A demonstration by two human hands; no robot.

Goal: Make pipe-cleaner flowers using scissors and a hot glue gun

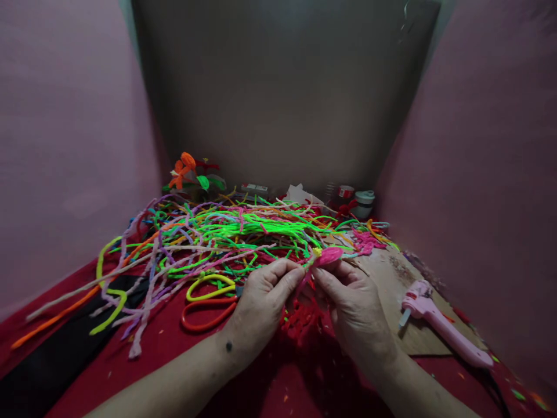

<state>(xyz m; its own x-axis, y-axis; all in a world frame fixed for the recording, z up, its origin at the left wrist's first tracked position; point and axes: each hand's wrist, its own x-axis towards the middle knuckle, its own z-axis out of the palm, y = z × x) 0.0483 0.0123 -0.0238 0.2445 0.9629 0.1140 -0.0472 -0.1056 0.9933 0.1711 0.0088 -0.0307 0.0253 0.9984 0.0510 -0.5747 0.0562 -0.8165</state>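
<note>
Left hand (pixel 267 296) in tight, thumb and forefinger pinched at the base of a yellow-tipped stem (pixel 317 253), and right beside it the right hand (pixel 354 305) has its own thumb and fingers closed on a bright pink petal (pixel 329 256)! Both pieces are up between the fingertips, petal just right of the yellow tip, the exact join hidden by the fingers. Straight below the hands, a cluster of fuzzy red pieces (pixel 307 316) sits in shadow on the red cloth (pixel 148 371). Close by the left wrist, scissors (pixel 213 302) show one yellow handle loop and one red. Just beyond, what a tangle: a great heap of fuzzy stems (pixel 265 227), neon green through the middle, lilac, white and orange trailing out left over a black cloth (pixel 65 354). Over on the right, a pink glue gun (pixel 446 329) lies partly across a board (pixel 387 278), more pink pieces (pixel 368 241) at the board's far end. And away at the back, an orange flower (pixel 185 168) stands left, a lidded cup (pixel 364 204) right.
</note>
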